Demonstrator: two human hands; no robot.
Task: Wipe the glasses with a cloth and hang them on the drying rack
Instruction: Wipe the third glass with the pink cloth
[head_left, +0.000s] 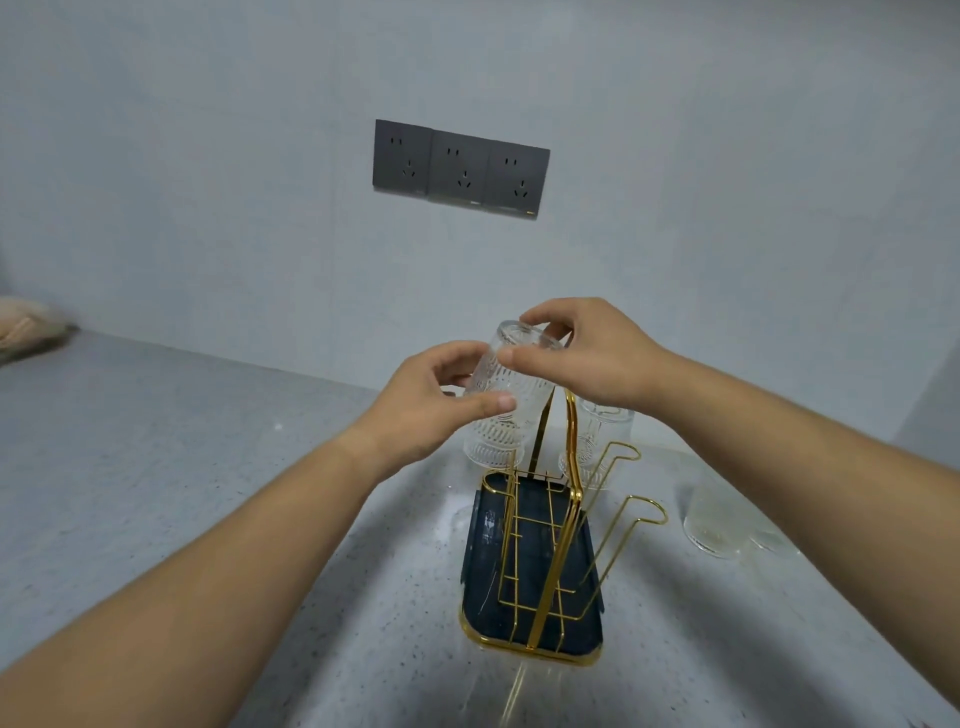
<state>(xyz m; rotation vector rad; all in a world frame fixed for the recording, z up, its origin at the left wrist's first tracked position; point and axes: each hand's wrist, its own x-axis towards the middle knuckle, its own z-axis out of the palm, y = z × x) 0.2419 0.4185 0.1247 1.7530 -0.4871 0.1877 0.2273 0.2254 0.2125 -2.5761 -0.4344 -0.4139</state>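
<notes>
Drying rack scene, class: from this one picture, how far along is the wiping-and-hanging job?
Done: one ribbed glass hangs upside down at the far right of the drying rack. In hand: left hand and right hand hold a second glass upside down at its far left; seated or not is unclear. Left: two glasses seem to wait on the counter; two near hooks are empty.

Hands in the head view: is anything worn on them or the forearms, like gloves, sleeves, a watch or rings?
The left hand and right hand are bare: no gloves, no rings on the fingers that show. The left forearm and right forearm are uncovered to the frame edge, with no sleeve, watch or bracelet in view.
</notes>
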